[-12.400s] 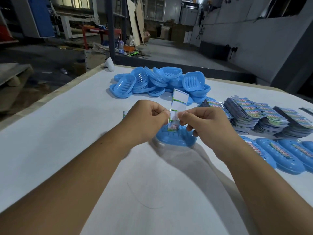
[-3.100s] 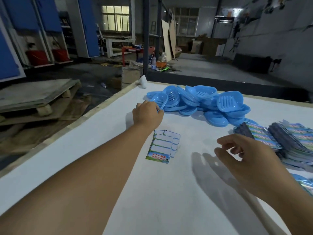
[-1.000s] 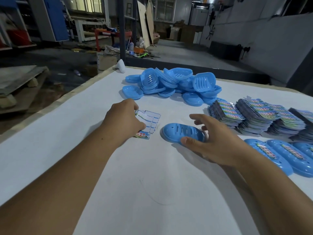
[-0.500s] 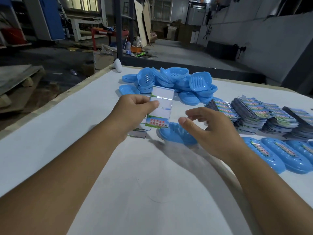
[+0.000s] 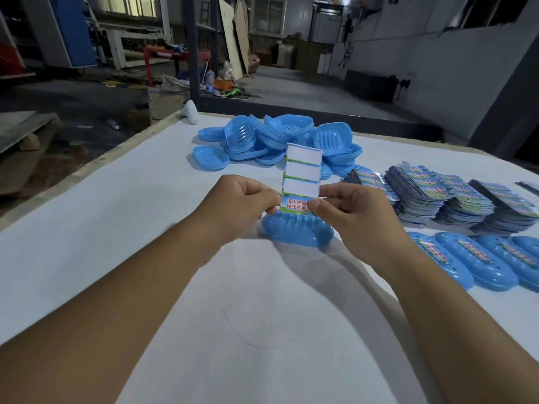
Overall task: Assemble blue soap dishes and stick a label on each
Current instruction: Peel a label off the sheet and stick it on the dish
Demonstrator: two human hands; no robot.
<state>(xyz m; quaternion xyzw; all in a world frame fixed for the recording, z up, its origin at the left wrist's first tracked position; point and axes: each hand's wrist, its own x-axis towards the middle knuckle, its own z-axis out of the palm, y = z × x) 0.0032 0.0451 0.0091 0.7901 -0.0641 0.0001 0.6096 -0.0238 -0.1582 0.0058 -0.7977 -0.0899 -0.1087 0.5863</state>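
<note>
Nearest, left hand (image 5: 245, 199) and right hand (image 5: 347, 208) pinch a label sheet (image 5: 300, 182) upright over one assembled soap dish (image 5: 297, 234). Three of its labels are gone, one remains; peeling carelessly could tear or crease it. Rightward lie at least three labelled dishes (image 5: 481, 263); beyond, label stacks (image 5: 443, 196) and an uncountable parts pile (image 5: 277, 141).

One head-worn wide-angle camera looks forward and down, close above the white table (image 5: 116, 228) (no second view), the workshop floor beyond its far edge
</note>
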